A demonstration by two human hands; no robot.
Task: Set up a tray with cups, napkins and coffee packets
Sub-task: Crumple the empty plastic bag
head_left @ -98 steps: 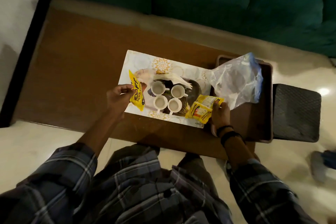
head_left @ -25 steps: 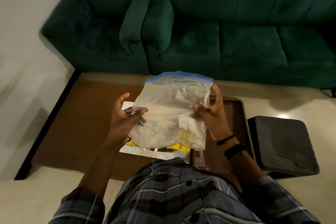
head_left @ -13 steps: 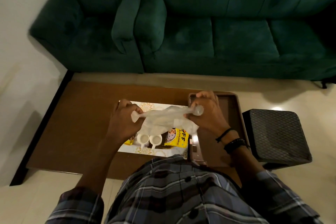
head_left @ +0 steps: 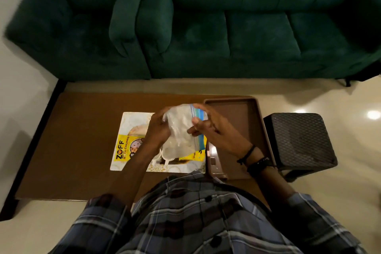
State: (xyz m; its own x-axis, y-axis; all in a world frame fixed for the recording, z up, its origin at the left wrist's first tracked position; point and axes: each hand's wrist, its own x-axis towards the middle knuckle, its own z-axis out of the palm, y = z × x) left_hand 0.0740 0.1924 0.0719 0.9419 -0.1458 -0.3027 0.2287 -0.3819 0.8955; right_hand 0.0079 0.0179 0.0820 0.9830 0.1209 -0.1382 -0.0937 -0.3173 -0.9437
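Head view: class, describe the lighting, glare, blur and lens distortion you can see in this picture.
Head view: dim, warm light; bright glare spots on the floor at right; wide-angle bending of the sofa and table edges; slight blur on both hands, left and right, gripping the plastic bag.

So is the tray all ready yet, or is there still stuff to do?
Nearly, it seems. On the patterned tray a yellow packet lies at the left, another packet at the right, with white cups partly hidden between. The left hand and right hand hold a crumpled zip bag above them. Left: putting the bag away. The brown tray looks bare.
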